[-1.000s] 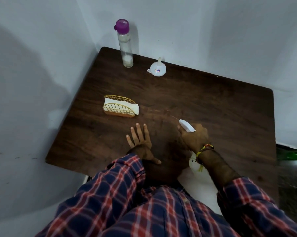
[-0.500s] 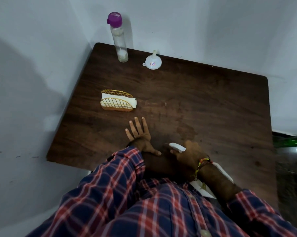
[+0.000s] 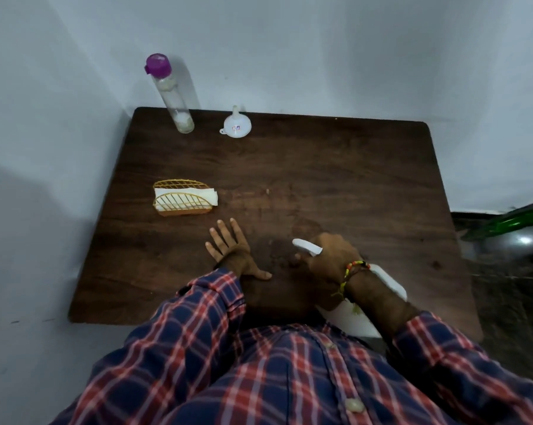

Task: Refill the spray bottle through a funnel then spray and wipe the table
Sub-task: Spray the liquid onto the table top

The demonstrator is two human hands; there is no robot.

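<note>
My right hand grips the neck of a white spray bottle near the front of the dark wooden table. The bottle's white nozzle sticks out to the left, and its body is partly hidden under my forearm. Flat on the table just left of it rests my left hand, fingers spread. A white funnel stands upside down at the back edge. A tall clear bottle with a purple cap stands to the left of the funnel.
A gold wire holder with white napkins sits on the left part of the table. Grey walls close the back and left sides. A green object lies off the table at the right.
My right hand has drawn the spray bottle back toward me and to the left. The left hand has stayed flat on the table. The camera view has shifted.
</note>
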